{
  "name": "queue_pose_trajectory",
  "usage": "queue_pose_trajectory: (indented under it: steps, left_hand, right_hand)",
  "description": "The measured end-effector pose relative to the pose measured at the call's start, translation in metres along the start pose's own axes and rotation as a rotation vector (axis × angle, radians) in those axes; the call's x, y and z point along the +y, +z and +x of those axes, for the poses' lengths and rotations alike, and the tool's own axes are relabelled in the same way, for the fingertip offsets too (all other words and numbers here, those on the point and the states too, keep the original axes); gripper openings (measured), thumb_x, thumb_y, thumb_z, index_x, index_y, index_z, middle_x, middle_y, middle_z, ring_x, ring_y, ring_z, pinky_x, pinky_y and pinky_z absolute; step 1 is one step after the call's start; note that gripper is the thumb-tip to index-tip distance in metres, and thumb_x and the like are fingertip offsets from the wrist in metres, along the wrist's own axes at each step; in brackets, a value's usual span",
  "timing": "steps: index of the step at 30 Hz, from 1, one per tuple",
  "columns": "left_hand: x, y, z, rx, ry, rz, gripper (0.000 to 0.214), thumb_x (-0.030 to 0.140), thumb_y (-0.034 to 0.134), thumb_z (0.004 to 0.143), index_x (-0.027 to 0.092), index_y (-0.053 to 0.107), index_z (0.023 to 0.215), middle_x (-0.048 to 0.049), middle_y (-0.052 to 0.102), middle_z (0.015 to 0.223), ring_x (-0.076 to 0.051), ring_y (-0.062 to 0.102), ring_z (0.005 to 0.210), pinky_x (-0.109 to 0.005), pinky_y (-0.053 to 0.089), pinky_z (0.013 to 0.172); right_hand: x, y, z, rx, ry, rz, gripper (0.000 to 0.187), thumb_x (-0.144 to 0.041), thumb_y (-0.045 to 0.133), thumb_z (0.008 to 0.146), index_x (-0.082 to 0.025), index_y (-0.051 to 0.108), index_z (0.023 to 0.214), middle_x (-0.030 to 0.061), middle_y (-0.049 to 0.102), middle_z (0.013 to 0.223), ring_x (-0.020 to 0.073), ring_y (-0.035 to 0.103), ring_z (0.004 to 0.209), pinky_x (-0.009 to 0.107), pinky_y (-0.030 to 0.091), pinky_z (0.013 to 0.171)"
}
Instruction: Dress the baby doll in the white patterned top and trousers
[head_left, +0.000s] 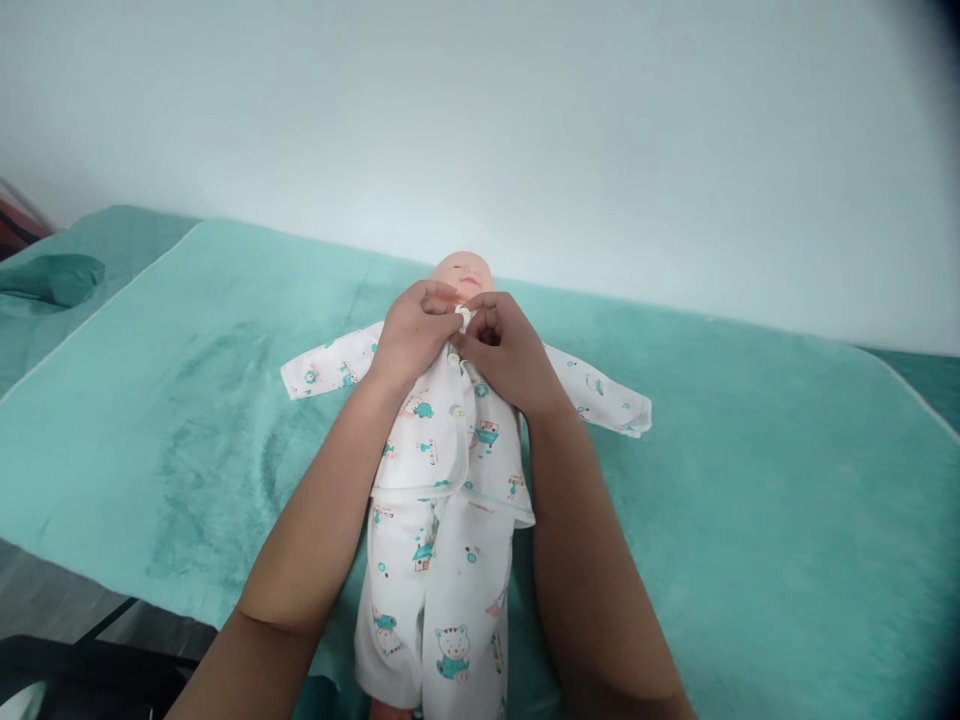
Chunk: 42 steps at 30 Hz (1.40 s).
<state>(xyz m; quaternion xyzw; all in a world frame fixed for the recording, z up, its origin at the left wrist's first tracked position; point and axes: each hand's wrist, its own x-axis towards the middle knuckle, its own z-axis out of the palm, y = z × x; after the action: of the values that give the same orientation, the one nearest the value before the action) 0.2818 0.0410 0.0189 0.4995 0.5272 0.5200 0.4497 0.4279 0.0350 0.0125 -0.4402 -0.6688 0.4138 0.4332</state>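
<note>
Two bare arms reach inward from the lower edge: the left arm [315, 520] enters at 7 o'clock, the right arm [581, 520] at 5. The left hand [414, 336] and right hand [510, 350] nearly meet near the centre, fingers bent and pinching; the left thumb points toward 2 o'clock, the right thumb toward 10.

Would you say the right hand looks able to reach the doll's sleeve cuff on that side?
Probably yes: the cuff lies uncovered on the green blanket, beyond the right forearm. The right hand is at the top of the shirt, so it would likely have to leave there first.
</note>
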Motion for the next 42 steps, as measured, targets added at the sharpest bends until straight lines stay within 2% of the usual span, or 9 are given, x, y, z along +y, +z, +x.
queue_pose_trajectory:
  steps: [5,10,15,20,30,33,36,39,42]
  left_hand:
    - [0.002,-0.001,-0.003,-0.026,-0.039,-0.005,0.036,0.008,0.06,0.072,0.022,0.062,0.105,-0.0022,0.072,0.091,-0.015,0.067,0.074,-0.029,0.054,0.066]
    - [0.001,-0.001,-0.002,-0.044,-0.039,-0.027,0.035,0.009,0.061,0.073,0.023,0.06,0.105,-0.0016,0.072,0.091,-0.016,0.068,0.075,-0.031,0.055,0.068]
    - [0.005,-0.001,-0.004,-0.047,-0.054,-0.108,0.033,0.005,0.061,0.071,0.022,0.061,0.1,-0.0011,0.071,0.089,-0.014,0.066,0.071,-0.029,0.053,0.065]
    - [0.006,-0.001,-0.005,-0.042,-0.051,-0.085,0.033,0.004,0.059,0.072,0.022,0.062,0.1,-0.0004,0.069,0.082,-0.013,0.065,0.069,-0.029,0.053,0.066]
    - [0.002,-0.001,-0.004,-0.092,-0.011,-0.141,0.032,0.004,0.061,0.072,0.021,0.061,0.099,-0.0014,0.072,0.095,-0.014,0.068,0.079,-0.029,0.055,0.074]
    - [0.0,0.0,-0.003,-0.038,0.031,-0.029,0.033,0.003,0.057,0.073,0.022,0.065,0.099,-0.0008,0.07,0.098,-0.013,0.065,0.08,-0.028,0.053,0.073]
    - [-0.005,0.0,-0.001,0.054,0.18,0.172,0.037,0.0,0.053,0.075,0.023,0.071,0.098,-0.0008,0.068,0.106,-0.014,0.062,0.085,-0.031,0.053,0.084]
    - [-0.007,0.0,0.0,0.07,0.297,0.307,0.04,-0.001,0.049,0.077,0.024,0.075,0.096,-0.0021,0.068,0.107,-0.016,0.063,0.096,-0.034,0.051,0.096]
    - [-0.008,0.001,-0.001,0.077,0.323,0.371,0.039,-0.001,0.048,0.08,0.023,0.077,0.092,-0.0039,0.068,0.107,-0.017,0.064,0.1,-0.035,0.051,0.1]
  right_hand:
    - [0.002,0.001,0.002,0.019,0.043,0.162,0.03,-0.032,0.066,0.08,-0.025,0.054,0.107,-0.0073,0.054,0.074,0.0121,0.049,0.066,0.027,0.04,0.065]
    - [0.003,0.001,0.002,0.073,0.083,0.143,0.027,-0.04,0.062,0.085,-0.026,0.056,0.107,-0.0068,0.05,0.072,0.0132,0.048,0.064,0.028,0.04,0.063]
    - [0.0,0.004,0.001,0.149,0.096,0.049,0.016,-0.033,0.06,0.085,-0.025,0.058,0.099,-0.0073,0.049,0.067,0.0132,0.047,0.063,0.028,0.04,0.065]
    - [0.0,0.007,0.002,0.189,0.082,-0.044,0.021,-0.028,0.063,0.083,-0.025,0.055,0.102,-0.0077,0.054,0.069,0.0132,0.051,0.065,0.029,0.041,0.067]
    - [-0.002,0.007,0.004,0.137,0.069,-0.017,0.026,-0.018,0.059,0.078,-0.023,0.053,0.103,-0.0097,0.049,0.067,0.012,0.048,0.064,0.029,0.038,0.066]
    - [0.0,0.007,0.004,0.156,0.076,0.011,0.029,-0.018,0.061,0.077,-0.024,0.055,0.105,-0.0096,0.05,0.066,0.0123,0.048,0.064,0.029,0.039,0.066]
    - [0.005,0.006,0.005,0.178,0.084,0.091,0.03,-0.018,0.062,0.076,-0.024,0.058,0.105,-0.0098,0.049,0.064,0.0122,0.046,0.061,0.028,0.038,0.063]
    - [0.01,0.004,0.006,0.242,0.057,0.166,0.023,-0.02,0.061,0.077,-0.025,0.062,0.1,-0.0092,0.046,0.063,0.0115,0.043,0.058,0.027,0.035,0.06]
    - [0.012,0.004,0.006,0.323,0.049,0.155,0.015,-0.021,0.055,0.079,-0.024,0.066,0.089,-0.0072,0.048,0.063,0.0114,0.041,0.057,0.027,0.034,0.058]
